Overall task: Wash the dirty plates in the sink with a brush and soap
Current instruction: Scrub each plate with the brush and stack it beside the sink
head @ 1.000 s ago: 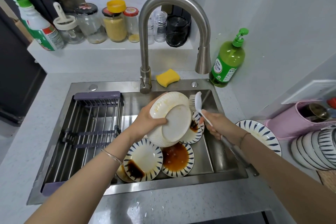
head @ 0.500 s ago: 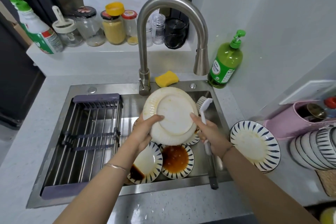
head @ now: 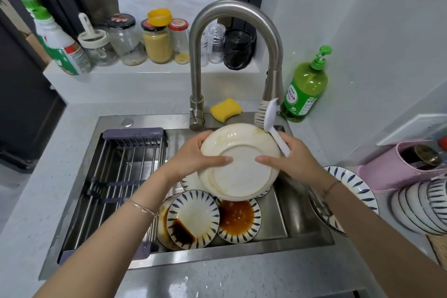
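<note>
1. The left hand [head: 193, 155] gripped the plate [head: 239, 164] by its rim, underside up, above the sink [head: 302, 232], probably to turn it for scrubbing.
2. The right hand [head: 290, 157] steadied the opposite rim with its thumb, fingers curled round the brush [head: 268, 116] with the bristles raised clear.

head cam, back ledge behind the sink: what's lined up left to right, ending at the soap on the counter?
spray bottle → jar with white handled lid → black-lidded glass jar → jar of yellow grains → small red-lidded jar → clear glasses → black container → green soap bottle. Faucet left out: it overlaps several.
</note>
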